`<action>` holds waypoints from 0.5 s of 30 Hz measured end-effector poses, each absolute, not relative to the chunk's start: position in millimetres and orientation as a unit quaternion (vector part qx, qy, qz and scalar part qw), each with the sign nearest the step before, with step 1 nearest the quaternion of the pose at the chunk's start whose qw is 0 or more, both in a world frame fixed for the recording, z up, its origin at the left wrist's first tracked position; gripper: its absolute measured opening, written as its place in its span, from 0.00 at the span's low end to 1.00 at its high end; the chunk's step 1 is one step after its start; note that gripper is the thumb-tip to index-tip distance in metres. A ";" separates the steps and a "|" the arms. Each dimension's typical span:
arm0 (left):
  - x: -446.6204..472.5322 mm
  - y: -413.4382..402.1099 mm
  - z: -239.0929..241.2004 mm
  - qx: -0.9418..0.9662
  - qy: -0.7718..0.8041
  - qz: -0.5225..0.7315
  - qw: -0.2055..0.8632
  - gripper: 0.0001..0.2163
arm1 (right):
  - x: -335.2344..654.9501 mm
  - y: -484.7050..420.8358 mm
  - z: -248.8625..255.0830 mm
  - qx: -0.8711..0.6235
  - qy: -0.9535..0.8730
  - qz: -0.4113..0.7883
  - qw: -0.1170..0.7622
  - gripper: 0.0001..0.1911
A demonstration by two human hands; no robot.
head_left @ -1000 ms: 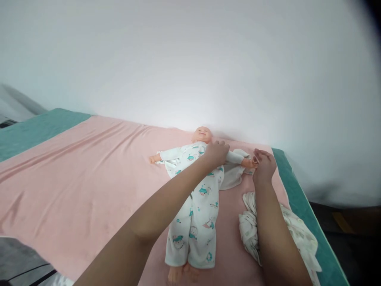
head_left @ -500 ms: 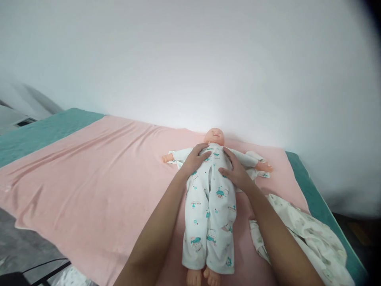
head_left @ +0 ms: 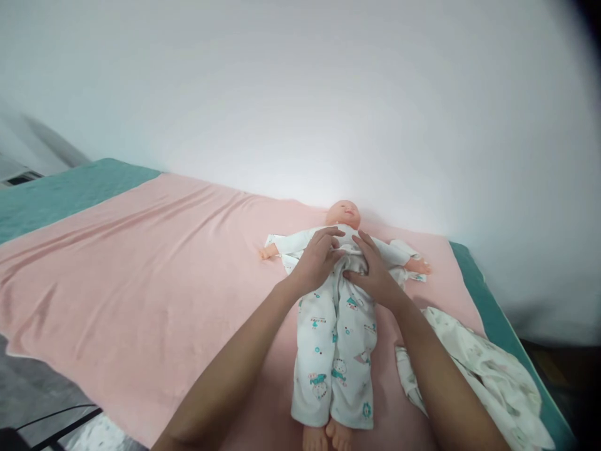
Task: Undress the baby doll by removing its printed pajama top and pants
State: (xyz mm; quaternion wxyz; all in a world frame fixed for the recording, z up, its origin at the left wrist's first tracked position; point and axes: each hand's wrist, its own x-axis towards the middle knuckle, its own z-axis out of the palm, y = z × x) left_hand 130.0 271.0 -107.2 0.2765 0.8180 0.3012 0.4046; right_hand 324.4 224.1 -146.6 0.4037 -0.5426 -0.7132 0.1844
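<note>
Near the centre of the frame, we are pressing both hands onto the chest of a baby doll (head_left: 335,313) lying face-up on a pink sheet (head_left: 141,263) spread over the bed. Our left hand (head_left: 315,263) is gripping the left flap of the white printed romper (head_left: 335,351). Our right hand (head_left: 373,272) is gripping the opposite flap, with the fingertips of both hands meeting over the doll's midline.

Compared with half a second ago, the vertical gap at the front of the romper is now covered at chest level by our hands, and the fabric is bunching between them. One second ago the right hand was out at the doll's wrist, at right centre of the frame; it is now working at the chest. We judge that the sleeve stage is complete and that the front closure is now in hand.

The doll's head (head_left: 344,213) is pointing toward the white wall, and its bare feet (head_left: 326,435) are at the bottom edge. A second crumpled garment (head_left: 474,369) is lying at lower right, apart from the doll.
</note>
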 end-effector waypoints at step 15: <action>115.8 241.6 -168.7 0.609 0.433 0.467 0.473 0.23 | 305.1 191.4 -154.4 -0.541 -0.662 0.081 0.512 0.08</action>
